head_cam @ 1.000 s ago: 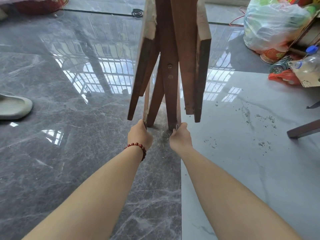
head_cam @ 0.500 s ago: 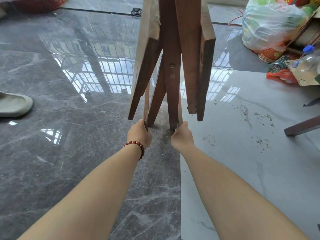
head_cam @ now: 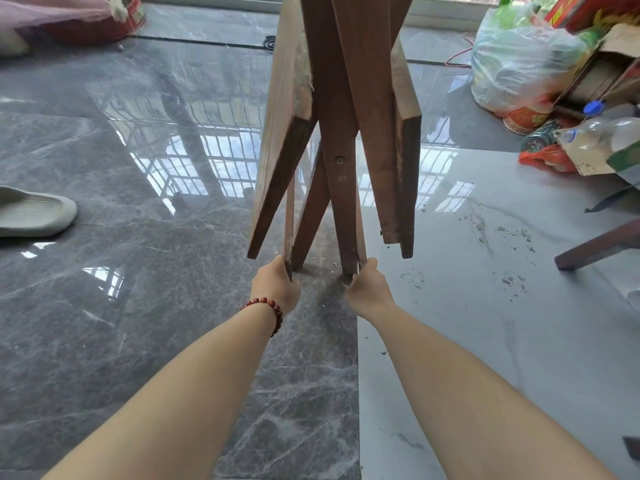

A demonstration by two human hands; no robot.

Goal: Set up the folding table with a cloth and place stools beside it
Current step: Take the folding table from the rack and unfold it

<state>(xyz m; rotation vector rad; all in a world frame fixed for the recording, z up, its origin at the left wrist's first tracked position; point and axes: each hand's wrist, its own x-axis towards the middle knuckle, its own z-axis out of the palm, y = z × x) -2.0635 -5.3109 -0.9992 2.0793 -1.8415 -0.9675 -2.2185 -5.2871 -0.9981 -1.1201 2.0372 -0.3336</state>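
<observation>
Hands (left hand (head_cam: 275,289), right hand (head_cam: 369,291)) gripping folding table (head_cam: 341,98) legs, plastic bag (head_cam: 519,64) bulging

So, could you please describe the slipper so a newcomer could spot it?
Start at the folded table standing mid-floor, then look left across the dark tiles. At the picture's left edge lies the slipper. It is flat, ribbed and off-white, unlike the red tub farther back.

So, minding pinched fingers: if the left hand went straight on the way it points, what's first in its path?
The left hand grips a leg of the folding table; beyond that, its hanging leaf looks nearest, though depth is unclear.
</observation>
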